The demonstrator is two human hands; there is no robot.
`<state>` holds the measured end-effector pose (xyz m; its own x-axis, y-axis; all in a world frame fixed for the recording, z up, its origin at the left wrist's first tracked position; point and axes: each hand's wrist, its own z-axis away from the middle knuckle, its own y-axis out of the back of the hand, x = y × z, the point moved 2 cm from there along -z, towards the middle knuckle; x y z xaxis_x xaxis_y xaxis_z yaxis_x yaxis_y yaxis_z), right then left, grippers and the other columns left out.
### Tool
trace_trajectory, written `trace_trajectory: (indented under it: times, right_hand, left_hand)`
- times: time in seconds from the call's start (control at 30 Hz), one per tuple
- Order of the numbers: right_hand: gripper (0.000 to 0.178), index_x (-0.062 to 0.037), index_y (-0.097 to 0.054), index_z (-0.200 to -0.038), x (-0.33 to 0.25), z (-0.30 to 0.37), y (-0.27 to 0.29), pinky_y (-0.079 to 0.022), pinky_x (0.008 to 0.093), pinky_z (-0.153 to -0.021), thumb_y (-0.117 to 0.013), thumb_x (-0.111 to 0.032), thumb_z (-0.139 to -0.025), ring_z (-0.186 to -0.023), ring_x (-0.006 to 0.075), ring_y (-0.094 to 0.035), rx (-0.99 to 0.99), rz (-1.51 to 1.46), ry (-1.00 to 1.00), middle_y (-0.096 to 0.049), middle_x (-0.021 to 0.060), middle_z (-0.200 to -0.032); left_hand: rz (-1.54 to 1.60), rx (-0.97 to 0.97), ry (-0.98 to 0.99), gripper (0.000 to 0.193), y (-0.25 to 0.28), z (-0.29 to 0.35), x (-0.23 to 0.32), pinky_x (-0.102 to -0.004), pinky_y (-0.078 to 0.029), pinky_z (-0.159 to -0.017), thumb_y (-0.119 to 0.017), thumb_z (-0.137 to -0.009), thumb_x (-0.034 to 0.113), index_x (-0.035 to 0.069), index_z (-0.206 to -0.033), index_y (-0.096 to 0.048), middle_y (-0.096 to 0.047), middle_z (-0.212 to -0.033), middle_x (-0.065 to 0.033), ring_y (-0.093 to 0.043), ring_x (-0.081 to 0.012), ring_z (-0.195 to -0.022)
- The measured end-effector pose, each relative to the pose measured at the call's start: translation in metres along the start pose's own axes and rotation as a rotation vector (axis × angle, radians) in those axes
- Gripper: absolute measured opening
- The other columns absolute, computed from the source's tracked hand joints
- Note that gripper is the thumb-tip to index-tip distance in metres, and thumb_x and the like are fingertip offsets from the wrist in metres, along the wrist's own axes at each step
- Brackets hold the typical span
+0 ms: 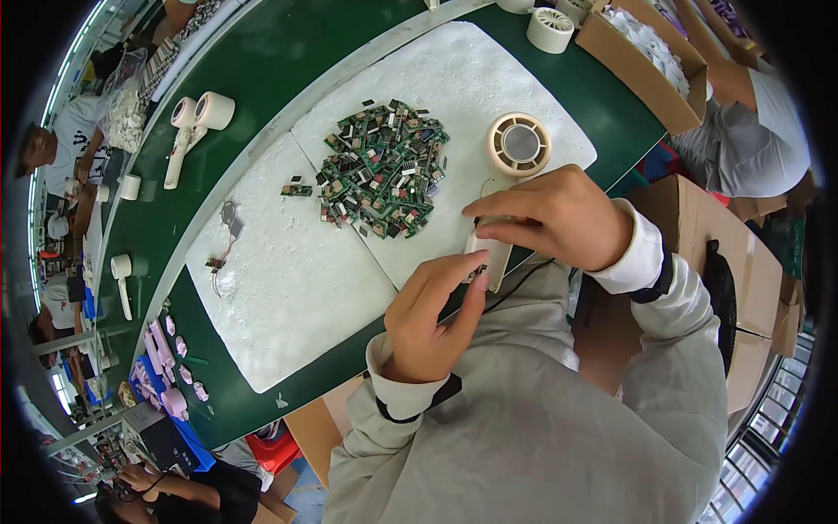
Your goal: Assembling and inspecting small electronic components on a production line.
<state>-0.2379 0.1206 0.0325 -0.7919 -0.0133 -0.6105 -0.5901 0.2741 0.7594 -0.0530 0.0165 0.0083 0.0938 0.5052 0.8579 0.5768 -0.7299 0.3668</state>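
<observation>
A cream round fan head (519, 143) with a grey centre lies on the white foam sheet (323, 297). Toward me from it, at the sheet's near edge, is a cream fan handle (498, 260); the join between them is mostly behind my right hand. My left hand (428, 327) is closed, thumb and forefinger pinching at the handle's lower part, where a small dark piece shows. Higher up, my right hand (563, 218) has its fingertips closed at the handle's side, by a small black bit. The fingers hide most of both small pieces.
Left of my hands, a heap of small green circuit boards (384, 170) covers the sheet. A wired part (223, 240) lies at its left. Cream fans (196, 127) lie on the green table beyond a curved rail. Boxes (646, 57) and a co-worker (751, 131) are at right.
</observation>
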Motion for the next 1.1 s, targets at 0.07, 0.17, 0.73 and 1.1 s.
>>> trace_trajectory:
  times: [0.07, 0.17, 0.73, 1.1]
  right_hand:
    - [0.02, -0.0084, -0.074, -0.108, 0.001, 0.001, 0.001, -0.055, 0.0341, -0.061, -0.075, -0.015, -0.089, -0.067, 0.0249, -0.071, -0.023, -0.032, 0.003, -0.073, 0.011, -0.082]
    - [0.024, -0.0076, -0.074, -0.111, 0.003, 0.002, 0.0, -0.055, 0.0335, -0.06, -0.076, -0.015, -0.088, -0.067, 0.0249, -0.071, -0.011, 0.0, 0.003, -0.073, 0.0105, -0.083]
    - [0.021, -0.0077, -0.076, -0.103, 0.0, 0.001, -0.018, -0.044, 0.0313, -0.048, -0.08, -0.013, -0.084, -0.046, 0.0169, -0.054, 0.343, 0.018, -0.046, -0.055, 0.0021, -0.055]
    - [0.019, -0.0065, -0.075, -0.106, 0.005, -0.004, -0.003, -0.042, 0.0322, -0.048, -0.077, -0.013, -0.088, -0.046, 0.017, -0.053, 0.047, -0.158, -0.062, -0.057, 0.0057, -0.058]
  left_hand:
    - [-0.007, -0.003, -0.002, 0.027, 0.0, 0.0, 0.0, -0.0291, -0.054, -0.077, -0.073, -0.087, -0.005, 0.0, -0.114, -0.071, -0.072, -0.1, -0.0137, -0.071, -0.021, -0.086]
    - [-0.018, -0.012, -0.01, 0.027, -0.001, 0.0, 0.0, -0.0293, -0.054, -0.077, -0.073, -0.087, -0.005, 0.001, -0.114, -0.071, -0.072, -0.1, -0.0137, -0.071, -0.0211, -0.086]
    - [0.096, -0.172, -0.021, 0.028, -0.002, -0.004, 0.006, -0.0319, -0.056, -0.076, -0.073, -0.084, -0.009, -0.001, -0.111, -0.071, -0.072, -0.101, -0.015, -0.071, -0.0249, -0.088]
    - [0.218, 0.01, 0.212, 0.03, 0.002, 0.004, -0.007, -0.0304, -0.055, -0.087, -0.068, -0.093, -0.007, -0.006, -0.122, -0.065, -0.071, -0.107, -0.0131, -0.07, -0.0195, -0.097]
